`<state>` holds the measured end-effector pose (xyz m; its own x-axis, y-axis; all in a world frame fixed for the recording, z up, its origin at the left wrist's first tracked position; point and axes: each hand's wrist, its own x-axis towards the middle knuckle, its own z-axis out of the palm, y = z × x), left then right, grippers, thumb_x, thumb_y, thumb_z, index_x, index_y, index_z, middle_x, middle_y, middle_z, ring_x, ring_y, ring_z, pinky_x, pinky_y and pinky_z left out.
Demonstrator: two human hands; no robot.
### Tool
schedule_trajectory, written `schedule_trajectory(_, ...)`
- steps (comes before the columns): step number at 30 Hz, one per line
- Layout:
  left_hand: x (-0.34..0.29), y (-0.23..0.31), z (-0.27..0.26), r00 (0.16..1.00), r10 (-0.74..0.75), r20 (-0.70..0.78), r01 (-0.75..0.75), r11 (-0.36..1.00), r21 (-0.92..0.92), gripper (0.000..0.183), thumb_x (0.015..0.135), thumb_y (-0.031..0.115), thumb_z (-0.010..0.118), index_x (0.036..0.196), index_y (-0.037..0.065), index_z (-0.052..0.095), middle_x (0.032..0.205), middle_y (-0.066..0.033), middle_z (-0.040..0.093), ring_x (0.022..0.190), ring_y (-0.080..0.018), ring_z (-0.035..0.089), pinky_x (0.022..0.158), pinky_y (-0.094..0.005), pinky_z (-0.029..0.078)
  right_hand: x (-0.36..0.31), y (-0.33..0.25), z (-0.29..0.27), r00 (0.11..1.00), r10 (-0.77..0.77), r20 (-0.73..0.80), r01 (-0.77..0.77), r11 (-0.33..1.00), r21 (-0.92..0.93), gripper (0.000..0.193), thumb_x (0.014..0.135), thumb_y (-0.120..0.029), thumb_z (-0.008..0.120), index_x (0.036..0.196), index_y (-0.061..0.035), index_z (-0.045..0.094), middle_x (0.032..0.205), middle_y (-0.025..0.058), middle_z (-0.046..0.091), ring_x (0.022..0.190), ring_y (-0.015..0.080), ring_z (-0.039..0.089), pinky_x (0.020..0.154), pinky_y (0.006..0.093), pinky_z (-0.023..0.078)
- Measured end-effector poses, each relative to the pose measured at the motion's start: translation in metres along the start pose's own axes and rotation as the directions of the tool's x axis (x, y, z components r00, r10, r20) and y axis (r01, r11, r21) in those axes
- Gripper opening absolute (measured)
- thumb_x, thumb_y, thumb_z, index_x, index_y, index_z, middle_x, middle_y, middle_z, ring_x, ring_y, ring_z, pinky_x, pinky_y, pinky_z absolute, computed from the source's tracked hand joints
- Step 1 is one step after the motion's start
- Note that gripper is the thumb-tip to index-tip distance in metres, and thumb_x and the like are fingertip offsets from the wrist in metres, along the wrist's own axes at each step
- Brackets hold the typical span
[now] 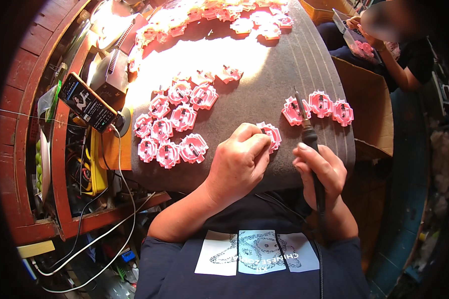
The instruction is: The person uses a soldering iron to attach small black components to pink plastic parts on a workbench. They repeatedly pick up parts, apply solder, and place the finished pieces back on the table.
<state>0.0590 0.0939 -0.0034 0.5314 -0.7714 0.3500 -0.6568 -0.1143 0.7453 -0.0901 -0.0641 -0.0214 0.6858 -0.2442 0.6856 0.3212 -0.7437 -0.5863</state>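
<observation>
My left hand is closed, thumb and fingers pinched together at the near left side of a pink plastic housing. Part of that housing is hidden behind the fingers. In my right hand is a soldering iron with a dark handle, its metal tip pointing away from me. The iron's shaft passes in front of another pink housing. Right of it lie two more, a pink housing and an outer one. Small black parts show inside these housings.
Several pink housings lie left on the grey work surface, with a heap at the brightly lit far end. A phone stands at left, white cable below. Beyond a cardboard box, another person handles pink parts.
</observation>
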Motion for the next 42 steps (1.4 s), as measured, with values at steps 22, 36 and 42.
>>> schedule_trajectory(22,-0.001,-0.003,0.002,1.0,0.022,-0.009,-0.022,1.0,-0.02,0.011,0.09,0.001,0.073,0.101,0.002,0.071,0.101,-0.015,0.067,0.087,-0.0376,0.071,0.073,-0.045,0.059,0.032,0.006,0.025,0.984,0.054,0.171,-0.052,0.999,-0.012,0.051,0.085,0.001,0.075,0.133,-0.004,0.059,0.109,0.0202,0.072,0.093,0.0411,0.073,0.074,0.0448,0.059)
schedule_trajectory(36,-0.003,-0.005,0.003,0.997,0.061,-0.048,-0.062,0.998,-0.021,0.015,0.09,0.001,0.074,0.104,0.002,0.07,0.103,-0.016,0.067,0.089,-0.0378,0.071,0.074,-0.0452,0.059,0.031,0.006,0.026,0.983,0.054,0.173,-0.052,0.999,-0.015,0.051,0.086,0.001,0.076,0.134,-0.0047,0.059,0.111,0.0199,0.072,0.092,0.0406,0.073,0.074,0.0443,0.058)
schedule_trajectory(42,-0.036,0.008,-0.045,0.989,0.015,-0.149,0.024,0.968,0.251,0.029,0.088,-0.004,0.08,0.116,0.001,0.074,0.117,-0.0115,0.07,0.06,-0.0117,0.059,0.056,-0.0281,0.051,0.029,0.006,0.023,0.966,0.117,0.23,-0.114,0.993,-0.026,0.051,0.084,0.005,0.08,0.131,-0.0018,0.061,0.124,0.0217,0.073,0.106,0.0408,0.075,0.089,0.043,0.06)
